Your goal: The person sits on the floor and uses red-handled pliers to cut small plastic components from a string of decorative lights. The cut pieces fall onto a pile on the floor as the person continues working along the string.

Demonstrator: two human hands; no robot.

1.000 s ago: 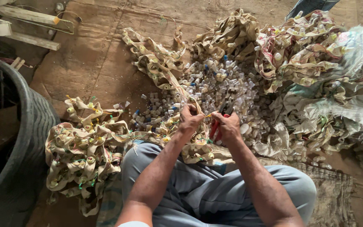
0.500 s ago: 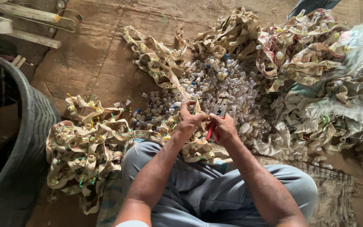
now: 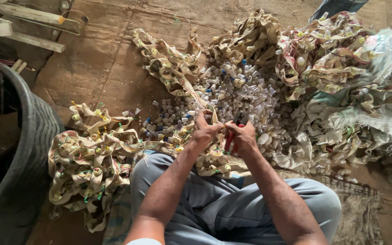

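The cloth strip [image 3: 178,77] is beige, dotted with yellow and green threads and pale caps. The heap of small caps [image 3: 241,93] is mostly white and clear, with a few blue ones. The pliers [image 3: 230,140] have red handles. The trousers [image 3: 232,204] are plain grey-blue. The floor mat [image 3: 100,59] is brown, ribbed in fine lines. The tub [image 3: 28,149] at the mat's left edge is dark grey. The sacking [image 3: 377,90] at the right edge is off-white with green tints.

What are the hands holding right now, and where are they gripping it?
The right hand grips red-handled cutters by the handles. The left hand pinches the cloth strip near its end.
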